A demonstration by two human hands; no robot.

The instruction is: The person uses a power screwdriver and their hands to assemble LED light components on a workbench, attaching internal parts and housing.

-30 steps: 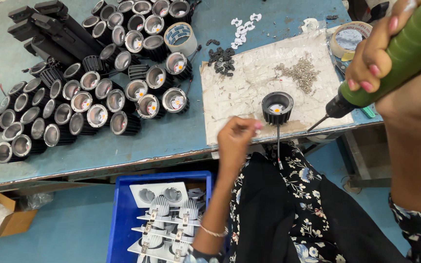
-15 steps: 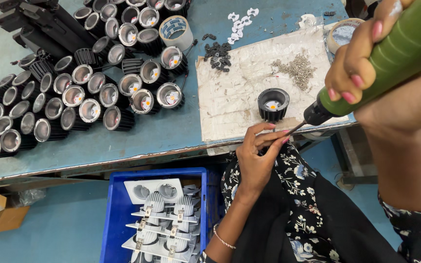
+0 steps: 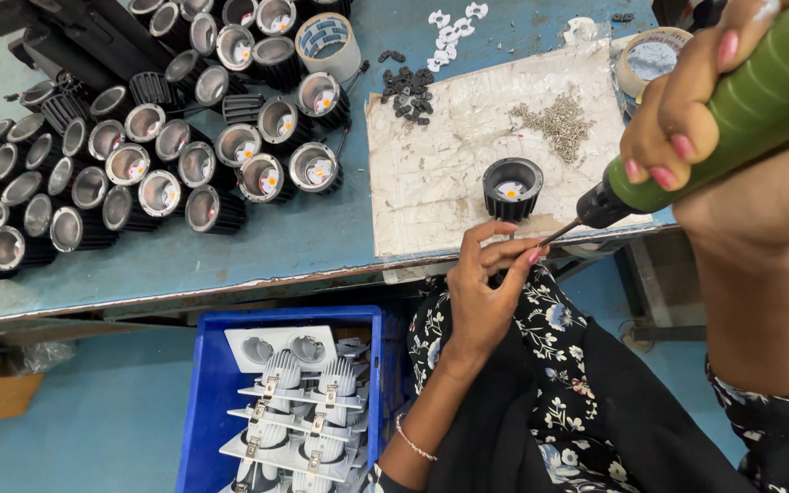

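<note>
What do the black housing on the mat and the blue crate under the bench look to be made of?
The black housing looks like cast metal with a matte dark coating: it has ribbed fins around its wall, though moulded plastic cannot be ruled out. The blue crate looks like moulded plastic: uniform colour, smooth, slightly glossy walls with a thick rim.

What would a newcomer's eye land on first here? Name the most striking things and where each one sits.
First, the green electric screwdriver gripped in the right hand at upper right, its bit angled down to the left hand's fingertips at the table edge. Next, the rows of black finned lamp housings crowding the blue table's left half. A single housing stands alone on the worn white sheet, below a pile of screws.
</note>
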